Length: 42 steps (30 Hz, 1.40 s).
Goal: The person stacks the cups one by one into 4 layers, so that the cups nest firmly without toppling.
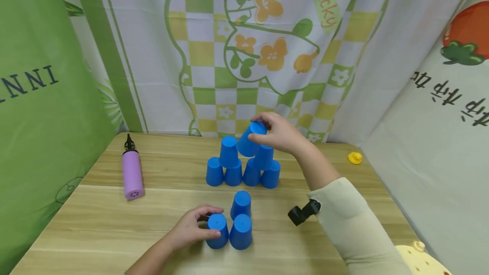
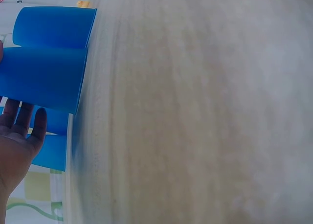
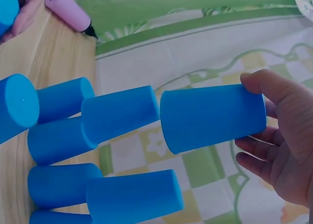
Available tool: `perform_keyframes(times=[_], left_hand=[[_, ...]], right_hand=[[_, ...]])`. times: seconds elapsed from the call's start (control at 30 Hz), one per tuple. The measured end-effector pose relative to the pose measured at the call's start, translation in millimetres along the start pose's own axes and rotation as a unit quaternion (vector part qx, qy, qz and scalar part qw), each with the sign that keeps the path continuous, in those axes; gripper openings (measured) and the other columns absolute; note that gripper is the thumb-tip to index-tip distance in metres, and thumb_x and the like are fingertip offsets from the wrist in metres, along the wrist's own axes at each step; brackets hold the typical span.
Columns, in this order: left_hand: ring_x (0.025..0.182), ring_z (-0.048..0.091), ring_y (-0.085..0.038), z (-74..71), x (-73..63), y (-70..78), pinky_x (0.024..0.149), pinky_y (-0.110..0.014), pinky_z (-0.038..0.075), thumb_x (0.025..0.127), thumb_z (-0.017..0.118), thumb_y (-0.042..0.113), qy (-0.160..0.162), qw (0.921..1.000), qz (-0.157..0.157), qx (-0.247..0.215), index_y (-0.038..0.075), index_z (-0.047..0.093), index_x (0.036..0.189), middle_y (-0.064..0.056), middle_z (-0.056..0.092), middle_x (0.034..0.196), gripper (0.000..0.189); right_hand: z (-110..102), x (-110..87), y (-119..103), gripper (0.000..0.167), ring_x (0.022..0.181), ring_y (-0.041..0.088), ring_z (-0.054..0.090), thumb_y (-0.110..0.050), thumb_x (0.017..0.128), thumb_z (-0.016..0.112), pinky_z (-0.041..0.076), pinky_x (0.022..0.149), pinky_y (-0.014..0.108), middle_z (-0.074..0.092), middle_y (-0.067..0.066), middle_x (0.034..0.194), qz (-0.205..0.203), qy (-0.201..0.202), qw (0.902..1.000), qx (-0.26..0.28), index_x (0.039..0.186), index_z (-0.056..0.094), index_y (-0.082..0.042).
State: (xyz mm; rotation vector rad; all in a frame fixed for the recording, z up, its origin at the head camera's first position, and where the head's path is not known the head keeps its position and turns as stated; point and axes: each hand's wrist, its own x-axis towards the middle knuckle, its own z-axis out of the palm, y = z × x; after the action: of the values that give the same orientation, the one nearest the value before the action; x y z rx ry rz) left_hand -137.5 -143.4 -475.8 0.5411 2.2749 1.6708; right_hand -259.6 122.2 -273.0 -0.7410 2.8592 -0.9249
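- Blue raised cup [image 1: 247, 145], head view: tilted above second-tier cups [image 1: 229, 152], clamped in the right hand's [image 1: 280, 133] fingers; the left hand [image 1: 191, 226] grips a front cup [image 1: 223, 229] on the table [image 1: 168, 181].
- Left wrist: fingers against the front cup, thumb mostly cropped.
- Right wrist: fingers pinch the raised cup's narrower end.

Right hand [image 1: 282, 133] raised, left hand [image 1: 189, 227] lower

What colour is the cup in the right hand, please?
The cup is blue, clearest in the right wrist view.
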Motion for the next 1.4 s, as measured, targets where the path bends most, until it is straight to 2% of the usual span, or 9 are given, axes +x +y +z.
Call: perform_keyframes(times=[0.23, 0.4, 0.9, 1.4], left_hand=[[0.116, 0.055, -0.028, 0.9, -0.2, 2.3, 0.096, -0.046, 0.047, 0.081, 0.081, 0.022, 0.002, 0.9999, -0.012, -0.008, 0.002, 0.061, 0.127, -0.018, 0.061, 0.129, 0.054], [0.116, 0.056, -0.028, 0.5, -0.4, 3.2, 0.096, -0.048, 0.048, 0.081, 0.081, 0.022, 0.005, 0.9998, -0.017, -0.007, 0.002, 0.061, 0.127, -0.015, 0.062, 0.129, 0.054], [0.117, 0.055, -0.027, -0.9, 0.8, 2.4, 0.096, -0.046, 0.048, 0.081, 0.081, 0.024, 0.001, 0.9999, -0.015, -0.004, 0.003, 0.061, 0.128, -0.014, 0.062, 0.129, 0.054], [0.116, 0.056, -0.028, -0.4, -0.7, 0.9, 0.096, -0.046, 0.047, 0.082, 0.080, 0.022, 0.001, 1.0000, -0.007, 0.002, 0.002, 0.061, 0.127, -0.017, 0.062, 0.128, 0.053]], right_hand=[[9.7, 21.1, 6.9, 0.053, 0.117, 0.029, 0.054, -0.038, 0.091, 0.067, 0.047, 0.098, 0.047, 0.056, 0.010, 0.132, 0.018, -0.008, 0.9992, -0.035, 0.136, 0.054, -0.013], [15.1, 27.6, 10.1, 0.053, 0.122, 0.031, 0.052, -0.039, 0.090, 0.066, 0.047, 0.100, 0.049, 0.055, 0.011, 0.135, 0.028, -0.014, 0.9984, -0.047, 0.135, 0.054, -0.014], [43.8, 38.0, 25.0, 0.053, 0.124, 0.030, 0.054, -0.039, 0.090, 0.067, 0.049, 0.101, 0.048, 0.056, 0.011, 0.136, 0.039, -0.035, 0.9973, -0.052, 0.135, 0.055, -0.015], [65.8, 42.6, 37.1, 0.053, 0.125, 0.031, 0.055, -0.041, 0.090, 0.067, 0.049, 0.100, 0.048, 0.057, 0.011, 0.137, 0.049, -0.038, 0.9952, -0.075, 0.136, 0.055, -0.017]])
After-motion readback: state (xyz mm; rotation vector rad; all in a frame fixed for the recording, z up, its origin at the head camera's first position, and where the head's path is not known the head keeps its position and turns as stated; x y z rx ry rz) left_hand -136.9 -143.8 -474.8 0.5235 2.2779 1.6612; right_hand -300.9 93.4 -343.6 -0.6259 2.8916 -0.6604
